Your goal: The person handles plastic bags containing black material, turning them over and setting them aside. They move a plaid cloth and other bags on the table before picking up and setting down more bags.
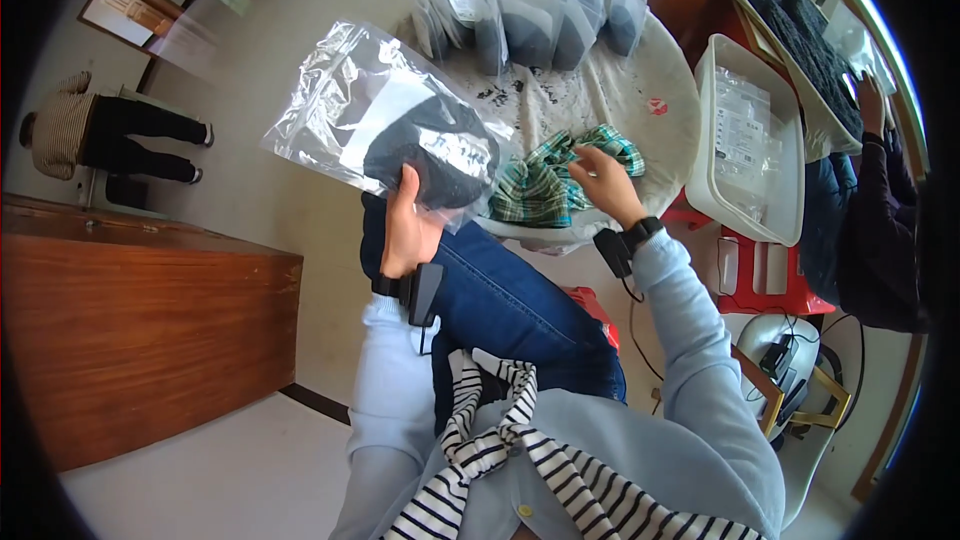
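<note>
A packing workroom is suggested: filled clear bags point(527, 28) are lined up on a cloth-covered table point(660, 65) at upper centre, flat packets point(738, 130) are kept in a white tub point(745, 224) at right, and dark fabric point(800, 35) is spread at upper right.

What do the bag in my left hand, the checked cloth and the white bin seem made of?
Bag: thin, clear, glossy plastic film, judging by its crinkles and bright glints. Cloth: matte fabric, bunched in soft folds; I can't tell the fibre. Bin: probably plastic, smooth-looking, given its rounded corners and rim.
</note>
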### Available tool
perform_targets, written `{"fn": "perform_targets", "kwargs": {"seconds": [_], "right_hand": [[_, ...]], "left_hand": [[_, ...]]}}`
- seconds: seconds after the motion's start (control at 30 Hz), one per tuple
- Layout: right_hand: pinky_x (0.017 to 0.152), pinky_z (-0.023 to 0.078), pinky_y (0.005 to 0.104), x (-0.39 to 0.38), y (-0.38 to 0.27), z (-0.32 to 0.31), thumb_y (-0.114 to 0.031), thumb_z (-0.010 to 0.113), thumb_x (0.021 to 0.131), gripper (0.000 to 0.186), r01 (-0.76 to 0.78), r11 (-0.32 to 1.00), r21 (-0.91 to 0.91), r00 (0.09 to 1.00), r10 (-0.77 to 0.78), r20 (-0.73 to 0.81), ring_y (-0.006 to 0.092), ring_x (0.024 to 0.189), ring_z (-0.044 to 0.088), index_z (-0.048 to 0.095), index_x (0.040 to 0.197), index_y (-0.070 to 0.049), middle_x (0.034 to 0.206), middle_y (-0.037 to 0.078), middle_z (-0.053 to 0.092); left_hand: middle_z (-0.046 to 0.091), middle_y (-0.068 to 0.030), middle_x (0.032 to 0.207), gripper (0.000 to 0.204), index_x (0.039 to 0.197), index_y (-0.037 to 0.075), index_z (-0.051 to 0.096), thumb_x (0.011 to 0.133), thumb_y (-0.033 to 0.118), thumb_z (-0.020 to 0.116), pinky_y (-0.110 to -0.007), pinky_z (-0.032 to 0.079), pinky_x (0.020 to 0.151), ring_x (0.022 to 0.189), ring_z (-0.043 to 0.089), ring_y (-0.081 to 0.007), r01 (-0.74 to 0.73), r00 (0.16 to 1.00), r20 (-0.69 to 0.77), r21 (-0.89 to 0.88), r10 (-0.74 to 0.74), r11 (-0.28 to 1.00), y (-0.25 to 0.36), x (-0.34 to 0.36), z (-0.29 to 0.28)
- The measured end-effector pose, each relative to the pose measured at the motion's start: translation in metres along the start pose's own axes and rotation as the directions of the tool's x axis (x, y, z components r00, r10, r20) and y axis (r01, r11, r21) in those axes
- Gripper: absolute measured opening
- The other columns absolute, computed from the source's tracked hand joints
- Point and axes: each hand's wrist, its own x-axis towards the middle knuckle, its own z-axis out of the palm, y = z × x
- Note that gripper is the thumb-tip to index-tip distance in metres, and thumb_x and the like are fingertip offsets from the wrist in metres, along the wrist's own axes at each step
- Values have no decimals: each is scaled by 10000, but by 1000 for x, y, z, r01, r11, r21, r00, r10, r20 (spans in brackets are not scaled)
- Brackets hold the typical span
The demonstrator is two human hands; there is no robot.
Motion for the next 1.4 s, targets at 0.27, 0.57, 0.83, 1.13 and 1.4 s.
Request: {"fn": "perform_targets", "kwargs": {"seconds": [0.27, 0.57, 0.83, 1.13, 1.4], "right_hand": [[775, 450, 389, -35, 40, 50, -419, 626, 797, 464, 84, 969, -233, 994, -64, 90, 299, 853, 616, 593, 1093, -64, 886, 100, 660], [699, 427, 361, -23, -42, 44, -184, 638, 809, 213, 238, 906, 350, 948, -295, 119, 294, 795, 557, 569, 926, -20, 884, 114, 591], [755, 434, 281, -16, -92, 82, -90, 604, 862, 141, 707, 707, -14, 707, -707, -15, 127, 851, 547, 579, 971, -5, 915, 31, 593], [767, 460, 288, -10, -66, 97, -60, 583, 820, 208, -172, 429, 887, 957, -141, 254, 142, 840, 571, 608, 1022, -14, 950, 58, 626], [779, 448, 241, 13, -42, 96, -37, 518, 847, 213, 332, 943, -20, 943, -332, 25, 104, 853, 565, 608, 1039, -13, 928, 20, 621]], "left_hand": [[433, -117, 1348, 589, 1364, 76, 355, 933, 468, 441, -537, 352, 1009, 1237, 424, -309, -68, 994, -93, -117, 57, 991, -18, 18, -10], [431, -113, 1353, 605, 1361, 65, 357, 929, 480, 440, -492, 359, 1015, 1239, 423, -295, -145, 984, -119, -112, 131, 983, -20, 12, -7], [466, -99, 1312, 571, 1336, 44, 379, 936, 442, 458, -435, 350, 1030, 1221, 438, -258, -212, 970, -155, -148, 189, 966, -18, 13, -3], [495, -89, 1275, 505, 1304, 38, 413, 947, 392, 468, -418, 358, 1020, 1180, 469, -244, -272, 953, -205, -244, 225, 931, -23, 11, -7], [473, -76, 1301, 535, 1325, 103, 414, 917, 439, 498, -513, 346, 1017, 1193, 448, -275, -290, 952, -161, -194, 261, 937, -22, 9, -15]]}}
